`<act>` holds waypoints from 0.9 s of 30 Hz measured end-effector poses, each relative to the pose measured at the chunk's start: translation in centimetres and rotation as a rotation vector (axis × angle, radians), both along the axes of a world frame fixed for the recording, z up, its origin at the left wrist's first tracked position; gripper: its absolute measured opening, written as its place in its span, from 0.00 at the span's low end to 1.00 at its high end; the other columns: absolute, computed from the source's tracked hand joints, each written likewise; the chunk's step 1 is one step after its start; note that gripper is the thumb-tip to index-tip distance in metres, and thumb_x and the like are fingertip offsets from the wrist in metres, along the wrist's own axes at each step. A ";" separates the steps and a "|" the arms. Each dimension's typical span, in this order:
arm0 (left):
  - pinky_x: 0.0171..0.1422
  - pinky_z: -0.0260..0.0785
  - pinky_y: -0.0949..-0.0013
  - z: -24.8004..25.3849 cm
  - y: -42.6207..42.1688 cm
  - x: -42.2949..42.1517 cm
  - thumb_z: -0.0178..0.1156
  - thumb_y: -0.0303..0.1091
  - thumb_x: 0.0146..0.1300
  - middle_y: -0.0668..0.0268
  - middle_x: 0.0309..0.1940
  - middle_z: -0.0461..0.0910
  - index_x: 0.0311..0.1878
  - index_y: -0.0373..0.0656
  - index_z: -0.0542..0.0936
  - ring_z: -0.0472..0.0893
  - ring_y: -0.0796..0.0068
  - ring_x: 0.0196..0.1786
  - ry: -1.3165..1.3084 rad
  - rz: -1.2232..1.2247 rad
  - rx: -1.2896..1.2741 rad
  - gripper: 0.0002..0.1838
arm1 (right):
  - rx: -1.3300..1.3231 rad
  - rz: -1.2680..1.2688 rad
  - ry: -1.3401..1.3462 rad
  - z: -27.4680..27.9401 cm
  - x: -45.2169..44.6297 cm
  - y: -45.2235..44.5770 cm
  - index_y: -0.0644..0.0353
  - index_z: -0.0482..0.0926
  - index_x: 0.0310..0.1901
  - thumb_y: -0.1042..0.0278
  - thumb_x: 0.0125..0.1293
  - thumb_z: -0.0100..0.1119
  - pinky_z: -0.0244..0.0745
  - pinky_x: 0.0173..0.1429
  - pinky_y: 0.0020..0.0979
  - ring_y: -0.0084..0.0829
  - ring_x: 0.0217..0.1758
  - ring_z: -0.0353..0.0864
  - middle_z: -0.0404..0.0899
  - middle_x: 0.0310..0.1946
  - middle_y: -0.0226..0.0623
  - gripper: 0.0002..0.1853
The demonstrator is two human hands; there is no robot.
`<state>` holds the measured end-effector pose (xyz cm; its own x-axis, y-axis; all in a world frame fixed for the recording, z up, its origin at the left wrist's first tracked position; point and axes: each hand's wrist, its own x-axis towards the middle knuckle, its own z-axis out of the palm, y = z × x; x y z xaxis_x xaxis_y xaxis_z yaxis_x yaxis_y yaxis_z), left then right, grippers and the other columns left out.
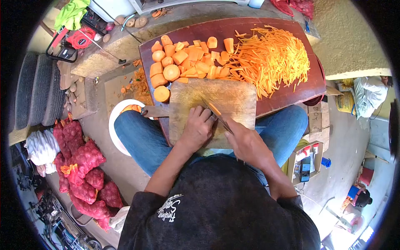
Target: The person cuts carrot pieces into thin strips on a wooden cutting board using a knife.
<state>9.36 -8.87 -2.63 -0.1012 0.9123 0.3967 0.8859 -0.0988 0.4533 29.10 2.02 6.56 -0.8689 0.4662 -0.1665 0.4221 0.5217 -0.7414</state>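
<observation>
A worn wooden cutting board (237, 93) lies at the near edge of the dark red table (266, 109). My right hand (248, 144) is closed around the handle of a knife (223, 121), its blade slanting up and left over the board. A thin strip of carrot (214, 109) lies along the blade. My left hand (197, 127) rests on the board beside the blade with fingers curled down; whatever is under them is hidden. Behind the board sit peeled carrot chunks (171, 72), and to their right a big heap of carrot sticks (279, 56).
Left of the board a second broad blade (156, 111) juts out over a white basin (113, 125). Red mesh sacks (85, 193) and stacked tires (37, 91) stand on the left. At right are a box with a phone (305, 168) and, farther off, another person (361, 196).
</observation>
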 end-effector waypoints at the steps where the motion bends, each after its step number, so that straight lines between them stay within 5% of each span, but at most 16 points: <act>1: 0.55 0.71 0.52 0.2 0.1 -0.1 0.73 0.28 0.59 0.60 0.44 0.81 0.49 0.38 0.91 0.78 0.54 0.50 -0.019 -0.007 0.010 0.14 | -0.036 -0.016 -0.044 0.8 0.3 -0.2 0.64 0.73 0.75 0.71 0.82 0.61 0.83 0.59 0.57 0.69 0.60 0.86 0.86 0.56 0.66 0.24; 15: 0.55 0.74 0.48 0.3 -0.5 -0.3 0.76 0.25 0.56 0.55 0.47 0.81 0.53 0.37 0.90 0.79 0.48 0.52 -0.089 0.007 -0.023 0.19 | -0.068 -0.046 0.033 0.5 0.6 -0.9 0.64 0.74 0.74 0.71 0.82 0.60 0.82 0.62 0.56 0.70 0.61 0.84 0.85 0.56 0.66 0.23; 18: 0.53 0.71 0.51 -0.2 -0.1 -0.3 0.74 0.24 0.57 0.59 0.41 0.77 0.45 0.37 0.89 0.77 0.54 0.48 -0.122 0.022 0.020 0.11 | -0.077 -0.046 -0.046 0.1 -0.7 -0.5 0.64 0.74 0.74 0.70 0.82 0.60 0.82 0.60 0.57 0.70 0.60 0.84 0.85 0.56 0.66 0.23; 27: 0.53 0.72 0.51 -0.1 -0.2 0.0 0.75 0.23 0.57 0.57 0.40 0.77 0.43 0.35 0.89 0.77 0.51 0.47 -0.158 0.057 0.022 0.10 | -0.051 -0.034 -0.052 0.6 -0.1 -1.3 0.63 0.74 0.73 0.71 0.81 0.61 0.82 0.58 0.58 0.70 0.59 0.84 0.85 0.54 0.67 0.22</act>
<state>9.41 -9.09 -2.75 -0.2156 0.8945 0.3916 0.8081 -0.0616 0.5858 28.97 0.74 7.14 -0.8423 0.4850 -0.2351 0.4773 0.4686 -0.7434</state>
